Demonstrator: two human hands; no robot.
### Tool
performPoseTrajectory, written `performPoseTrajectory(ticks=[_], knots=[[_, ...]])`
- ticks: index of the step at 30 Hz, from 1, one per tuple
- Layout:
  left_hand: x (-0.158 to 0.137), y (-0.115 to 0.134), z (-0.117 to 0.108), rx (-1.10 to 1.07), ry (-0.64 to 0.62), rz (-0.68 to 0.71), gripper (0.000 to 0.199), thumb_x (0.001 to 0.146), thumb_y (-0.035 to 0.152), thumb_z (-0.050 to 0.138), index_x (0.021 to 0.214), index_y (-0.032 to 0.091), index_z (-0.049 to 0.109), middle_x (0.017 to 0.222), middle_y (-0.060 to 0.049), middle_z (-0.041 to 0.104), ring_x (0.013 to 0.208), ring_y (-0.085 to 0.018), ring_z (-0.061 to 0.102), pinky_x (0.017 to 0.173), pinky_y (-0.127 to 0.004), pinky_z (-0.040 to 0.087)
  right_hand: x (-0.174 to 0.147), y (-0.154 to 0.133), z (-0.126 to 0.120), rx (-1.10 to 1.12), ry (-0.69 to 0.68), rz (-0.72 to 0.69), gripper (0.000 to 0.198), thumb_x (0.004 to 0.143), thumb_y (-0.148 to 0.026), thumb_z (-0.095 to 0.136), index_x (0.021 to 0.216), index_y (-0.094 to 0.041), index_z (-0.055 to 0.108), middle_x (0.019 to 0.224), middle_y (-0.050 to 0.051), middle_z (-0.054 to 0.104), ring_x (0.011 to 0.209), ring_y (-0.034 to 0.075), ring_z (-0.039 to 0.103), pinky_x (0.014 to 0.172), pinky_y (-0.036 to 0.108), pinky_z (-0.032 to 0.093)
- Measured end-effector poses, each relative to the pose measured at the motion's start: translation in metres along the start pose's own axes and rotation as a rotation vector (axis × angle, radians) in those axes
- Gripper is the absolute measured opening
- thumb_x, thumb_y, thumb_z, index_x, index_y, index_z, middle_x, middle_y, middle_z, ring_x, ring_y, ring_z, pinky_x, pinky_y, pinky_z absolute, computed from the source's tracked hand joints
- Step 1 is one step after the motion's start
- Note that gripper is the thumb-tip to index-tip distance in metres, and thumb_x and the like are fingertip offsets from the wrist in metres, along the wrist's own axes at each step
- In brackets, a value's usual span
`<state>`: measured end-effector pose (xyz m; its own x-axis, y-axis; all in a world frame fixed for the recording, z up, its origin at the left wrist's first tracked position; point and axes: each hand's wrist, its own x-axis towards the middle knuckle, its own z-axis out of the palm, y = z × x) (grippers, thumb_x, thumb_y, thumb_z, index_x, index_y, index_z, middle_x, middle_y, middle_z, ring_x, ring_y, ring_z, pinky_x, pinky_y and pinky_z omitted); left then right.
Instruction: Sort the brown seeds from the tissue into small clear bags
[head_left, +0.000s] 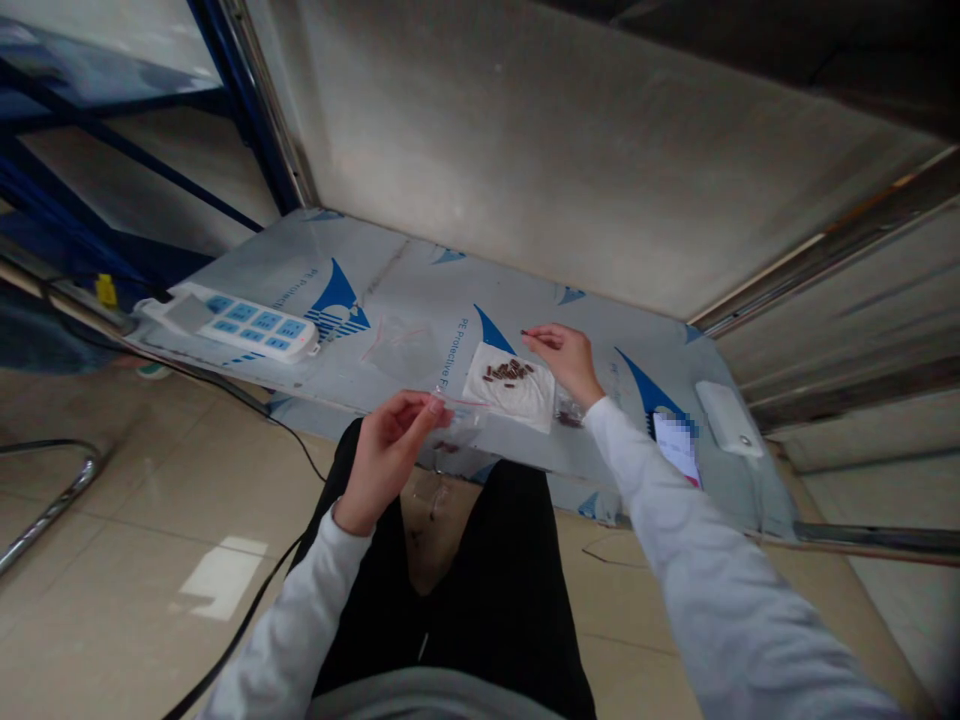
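Observation:
My left hand (401, 440) is closed in a pinch on the edge of a clear zip bag (466, 425) with a red line along its top. A few brown pieces show low in that bag. To the right, a square of white tissue (525, 408) lies on the table with a pile of small brown capsule-like pieces (511, 373) on it. Just above the tissue's right side, my right hand (562, 355) pinches one small dark piece (523, 332) between its fingertips. Another clear bag (570, 410) with dark pieces lies beside the tissue, partly behind my right wrist.
The table (397, 270) has printed protective film. A clear plastic bag (401, 345) lies left of the tissue. A white power strip (259, 325) is at the far left. A phone (675, 447) and a white box-like device (729, 418) lie at the right. Metal panels stand behind.

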<state>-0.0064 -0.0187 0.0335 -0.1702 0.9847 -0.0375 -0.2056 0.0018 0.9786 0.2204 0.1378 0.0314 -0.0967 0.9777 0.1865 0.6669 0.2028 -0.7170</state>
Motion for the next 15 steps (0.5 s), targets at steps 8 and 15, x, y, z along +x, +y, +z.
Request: performPoseTrajectory(ticks=[8,15], knots=[[0.010,0.014,0.036,-0.074,-0.140,0.103,0.021,0.078,0.037,0.066,0.083,0.016,0.063,0.077,-0.002,0.070,0.072,-0.013,0.066,0.073,-0.027,0.053,-0.083,-0.101,-0.057,0.159,-0.249,-0.281,0.021,0.080,-0.036,0.066,0.089,-0.018,0.072,0.089,0.004,0.073,0.075,0.014,0.065,0.069,0.027,0.050],[0.004,0.021,0.053,-0.135,-0.183,0.104,0.024,0.077,0.039,0.067,0.085,0.017,0.062,0.081,-0.002,0.071,0.068,-0.012,0.067,0.070,-0.027,0.054,-0.088,-0.101,-0.074,0.128,-0.312,-0.265,0.023,0.082,-0.036,0.062,0.092,-0.020,0.074,0.091,0.003,0.074,0.078,0.016,0.066,0.066,0.026,0.050]])
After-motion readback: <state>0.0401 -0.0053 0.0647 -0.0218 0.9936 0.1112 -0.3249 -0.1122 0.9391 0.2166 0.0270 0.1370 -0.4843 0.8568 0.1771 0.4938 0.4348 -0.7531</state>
